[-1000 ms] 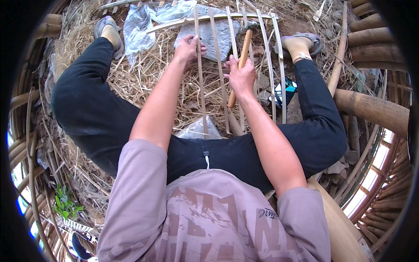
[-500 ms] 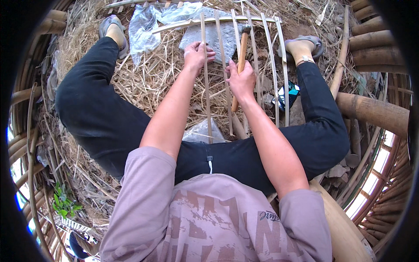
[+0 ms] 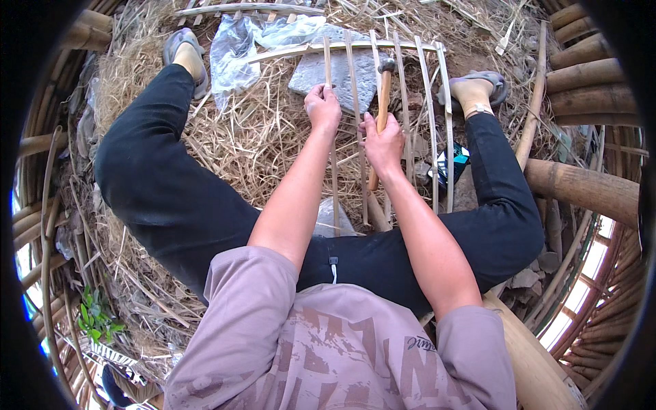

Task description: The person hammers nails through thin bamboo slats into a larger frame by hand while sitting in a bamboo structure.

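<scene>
Between my legs lies a frame of pale bamboo strips: several long upright strips joined to one curved crosspiece [image 3: 290, 52] at the far end. My left hand [image 3: 322, 109] is closed at the leftmost upright strip [image 3: 328, 67], just short of the crosspiece. Whether its fingertips also hold something small cannot be made out. In my right hand [image 3: 384, 145] is a hammer [image 3: 384, 96], gripped by its wooden handle, with the metal head pointing away from me. The hammer lies over the middle strips. A flat grey stone slab [image 3: 311, 76] sits under the far part of the frame.
Crumpled clear plastic [image 3: 232, 58] lies beyond the slab on the left. Dry straw [image 3: 246, 147] covers the ground. By my right shin is a dark and teal packet [image 3: 452, 164]. Thick bamboo poles [image 3: 584, 179] stand along the right side; another pale pole [image 3: 533, 348] lies beside my right hip.
My left hand has turned, and its fingers, which reached across to the right, are now drawn in at the strip. The hammer stays in my right hand. The whole view has shifted slightly.
</scene>
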The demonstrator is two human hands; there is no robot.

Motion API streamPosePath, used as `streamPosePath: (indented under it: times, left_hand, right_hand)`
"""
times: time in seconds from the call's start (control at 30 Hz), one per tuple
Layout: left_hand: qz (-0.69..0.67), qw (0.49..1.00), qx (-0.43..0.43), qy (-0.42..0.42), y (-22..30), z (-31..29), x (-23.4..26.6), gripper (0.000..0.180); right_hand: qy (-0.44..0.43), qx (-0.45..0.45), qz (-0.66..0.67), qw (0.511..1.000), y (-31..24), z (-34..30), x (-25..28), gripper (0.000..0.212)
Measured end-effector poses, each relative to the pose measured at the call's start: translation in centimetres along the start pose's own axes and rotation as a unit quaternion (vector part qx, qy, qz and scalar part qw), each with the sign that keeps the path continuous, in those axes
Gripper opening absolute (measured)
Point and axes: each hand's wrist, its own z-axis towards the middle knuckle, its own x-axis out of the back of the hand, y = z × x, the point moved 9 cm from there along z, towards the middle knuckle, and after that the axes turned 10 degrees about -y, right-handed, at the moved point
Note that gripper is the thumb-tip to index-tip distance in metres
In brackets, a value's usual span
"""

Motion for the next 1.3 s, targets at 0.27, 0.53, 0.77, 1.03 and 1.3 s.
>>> streamPosePath:
  times: [0.27, 0.53, 0.77, 1.03, 1.3]
  left_hand:
    - [0.052, 0.998, -0.006, 0.026, -0.1, -0.2, 0.3, 0.020]
    - [0.053, 0.998, -0.031, 0.016, 0.0, 1.1, 1.0, 0.022]
    - [0.041, 0.999, 0.002, -0.006, 0.3, 1.4, 1.1, 0.022]
    - [-0.036, 0.998, 0.040, -0.038, 0.3, 1.7, 0.0, 0.018]
    - [-0.067, 0.993, 0.063, -0.067, -0.4, 2.1, 0.1, 0.021]
  right_hand:
    - [0.029, -0.001, 0.007, 1.000, 0.4, -0.2, 0.5, 0.024]
    - [0.015, 0.008, 0.013, 1.000, -0.5, -0.4, 0.0, 0.023]
    - [0.006, -0.006, 0.026, 1.000, -1.0, -0.1, -0.2, 0.025]
    - [-0.022, -0.006, -0.035, 0.999, -0.9, 0.4, -0.1, 0.027]
    - [-0.042, -0.047, 0.041, 0.997, 0.0, 0.7, -0.8, 0.027]
